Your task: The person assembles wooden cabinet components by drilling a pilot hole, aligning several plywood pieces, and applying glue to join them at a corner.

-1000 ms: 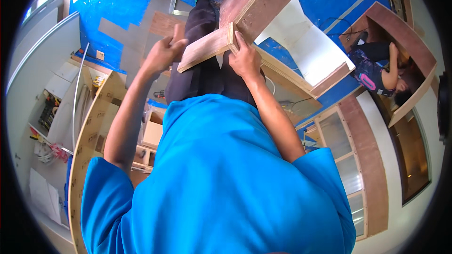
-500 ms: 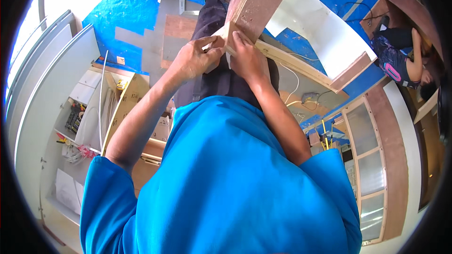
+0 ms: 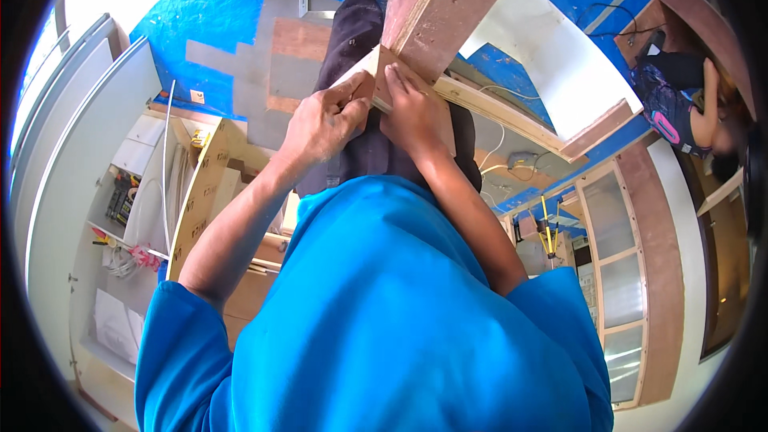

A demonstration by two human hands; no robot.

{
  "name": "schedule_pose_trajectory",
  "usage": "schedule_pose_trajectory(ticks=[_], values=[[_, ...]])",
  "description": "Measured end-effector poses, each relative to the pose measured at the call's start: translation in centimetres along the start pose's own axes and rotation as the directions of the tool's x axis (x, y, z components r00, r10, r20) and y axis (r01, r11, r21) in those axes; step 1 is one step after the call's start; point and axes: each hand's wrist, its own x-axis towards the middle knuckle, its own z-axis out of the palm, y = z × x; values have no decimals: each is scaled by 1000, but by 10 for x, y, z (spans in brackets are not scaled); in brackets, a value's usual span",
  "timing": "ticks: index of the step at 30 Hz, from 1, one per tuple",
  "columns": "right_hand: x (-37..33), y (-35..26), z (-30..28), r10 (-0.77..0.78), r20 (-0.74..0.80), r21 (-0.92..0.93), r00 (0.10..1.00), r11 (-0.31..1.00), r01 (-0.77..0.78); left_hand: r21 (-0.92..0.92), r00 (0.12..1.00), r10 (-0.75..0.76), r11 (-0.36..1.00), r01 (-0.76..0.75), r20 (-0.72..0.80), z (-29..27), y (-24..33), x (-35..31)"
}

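Note:
A reddish-brown plywood structure (image 3: pixel 454 12) with pale layered edges rises in front of my knees. At its near end sits a smaller light wooden piece (image 3: pixel 384 66), held between both hands. My left hand (image 3: pixel 326 122) pinches this piece from the left, thumb and index finger on its edge. My right hand (image 3: pixel 414 108) grips it from the right, fingertips pressed on its face near the corner. The palms hide the lower part of the piece. Under it are my dark-trousered legs (image 3: pixel 352 40).
White sheet panel (image 3: pixel 544 40) lies to the right, beside a long wooden rail (image 3: pixel 504 112). Cabinet doors (image 3: pixel 88 144) stand at left. A co-worker (image 3: pixel 680 96) is low at far right. Blue sheeting (image 3: pixel 196 24) covers the floor; a framed glazed panel (image 3: pixel 620 272) stands at lower right.
Both hands have shifted slightly left and down with the small wooden piece. The left fingers have moved along its edge, and the whole view has shifted a little.

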Motion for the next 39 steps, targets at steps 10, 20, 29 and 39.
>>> schedule_pose_trajectory(ticks=[10,20,29,39], values=[[2,-3,-5,-14,-32,-12,999,1000,14,52,946,292,956,-287,-139,29,-48,145],[2,9,-3,-56,-22,69,998,996,58,-66,964,240,966,-249,-118,29,-62,165],[-2,-9,-8,1,18,-6,1000,1000,-1,-67,978,146,985,-158,-151,37,-58,150],[3,9,10,6,-79,88,997,996,1,-27,982,182,983,-183,-58,27,-28,84]])
